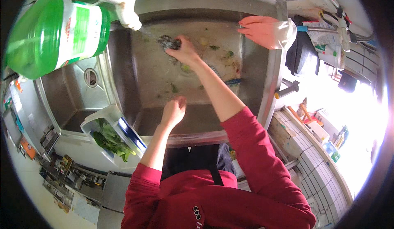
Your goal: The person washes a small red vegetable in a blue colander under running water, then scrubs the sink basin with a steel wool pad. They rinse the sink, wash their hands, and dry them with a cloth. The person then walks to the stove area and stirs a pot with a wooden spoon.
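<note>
My right hand (186, 52) reaches over the large stainless steel sink basin (154, 69) and grips a steel wool scrubber (168, 42). The scrubber is near the back left of the basin, below a white spout (130, 18) with what looks like a thin trickle of water. My left hand (175, 108) hovers over the front of the basin with its fingers curled in and nothing visible in it. Bits of green leaf (214, 47) and other food scraps are scattered over the wet basin floor. A blue object (233, 81), too small to name, lies at the right.
A large green detergent jug (34, 38) stands at the left. Beside the smaller basin (74, 84), a plastic container (118, 112) holds leafy greens (112, 138). A pink rubber glove (261, 32) drapes over the right rim. A handled tool (286, 89) sits beyond that rim.
</note>
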The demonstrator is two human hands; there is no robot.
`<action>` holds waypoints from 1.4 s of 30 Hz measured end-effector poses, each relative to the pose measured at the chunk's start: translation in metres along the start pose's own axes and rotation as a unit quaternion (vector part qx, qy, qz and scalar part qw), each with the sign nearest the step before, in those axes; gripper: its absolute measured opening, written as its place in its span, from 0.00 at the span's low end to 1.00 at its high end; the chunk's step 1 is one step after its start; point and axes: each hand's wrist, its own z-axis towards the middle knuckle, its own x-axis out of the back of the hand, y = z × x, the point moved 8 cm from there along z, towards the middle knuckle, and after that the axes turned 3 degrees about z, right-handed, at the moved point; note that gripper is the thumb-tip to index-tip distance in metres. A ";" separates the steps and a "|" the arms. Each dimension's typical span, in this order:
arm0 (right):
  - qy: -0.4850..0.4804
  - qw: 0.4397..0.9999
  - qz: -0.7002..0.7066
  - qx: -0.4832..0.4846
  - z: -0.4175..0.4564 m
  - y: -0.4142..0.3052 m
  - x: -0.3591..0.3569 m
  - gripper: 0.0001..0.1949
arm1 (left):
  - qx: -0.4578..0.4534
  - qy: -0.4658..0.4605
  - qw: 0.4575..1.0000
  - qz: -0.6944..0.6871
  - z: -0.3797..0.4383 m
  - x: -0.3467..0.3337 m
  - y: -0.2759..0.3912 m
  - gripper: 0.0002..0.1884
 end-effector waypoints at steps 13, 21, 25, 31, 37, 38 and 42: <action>-0.088 0.963 0.253 0.000 -0.022 -0.054 -0.015 0.25 | 0.014 0.051 0.996 -0.066 -0.004 0.007 -0.024 0.10; 0.213 0.931 -0.278 0.108 -0.056 0.035 0.145 0.21 | 0.002 -0.014 0.994 0.106 0.045 -0.080 0.028 0.10; 0.158 0.859 -0.487 0.009 -0.049 0.135 0.178 0.22 | -0.182 -0.010 0.961 0.207 0.054 -0.130 0.115 0.17; 0.075 0.945 -0.303 0.096 -0.063 0.122 0.145 0.22 | -0.246 0.036 0.914 0.322 0.083 -0.192 0.116 0.19; 0.159 0.923 -0.349 0.010 -0.090 0.123 0.176 0.21 | -0.196 -0.070 0.895 0.394 0.096 -0.213 0.066 0.16; 0.156 0.917 -0.367 -0.012 -0.091 0.133 0.173 0.21 | -0.190 -0.072 0.892 0.404 0.093 -0.212 0.059 0.15; 0.115 0.921 -0.355 -0.116 -0.089 0.176 0.138 0.23 | -0.202 -0.094 0.854 0.471 0.070 -0.196 0.051 0.10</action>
